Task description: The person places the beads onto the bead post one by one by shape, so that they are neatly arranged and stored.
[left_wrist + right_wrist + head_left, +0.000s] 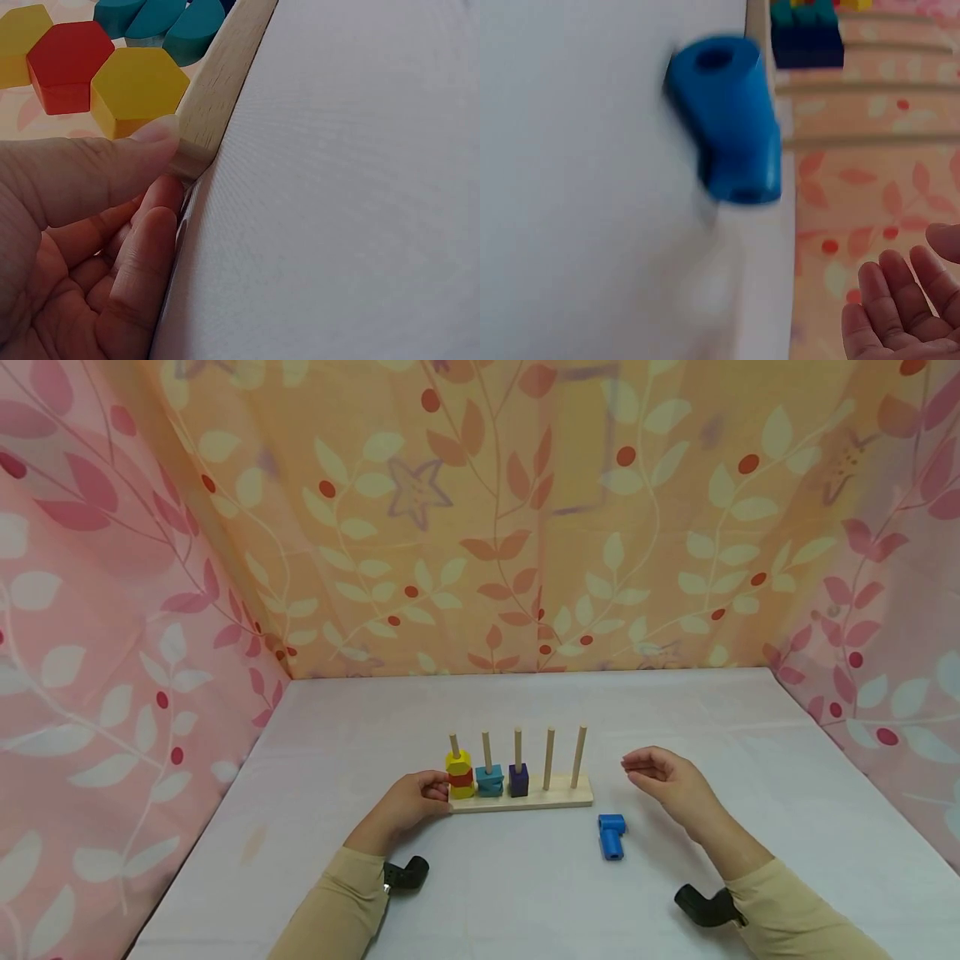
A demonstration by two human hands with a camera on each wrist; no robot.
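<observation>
A wooden peg stand [558,797] stands on the table, and my left hand [401,808] grips its left end, with the thumb [142,146] on the edge. Yellow and red hexagonal blocks [71,64] are stacked on the leftmost peg, teal blocks [490,782] on the second, and a dark purple block [518,782] on the third. The two right pegs [550,758] are bare. My right hand [671,787] hovers right of the stand, holding nothing, its fingers [889,300] loosely bent. Below and left of it lie two blue cylindrical blocks [612,839], touching each other; a hole shows in their ends.
A white cloth [510,893] covers the table. Patterned curtains [480,527] enclose the back and both sides. A black camera mount [408,874] is strapped at the left wrist, another mount [707,907] at the right.
</observation>
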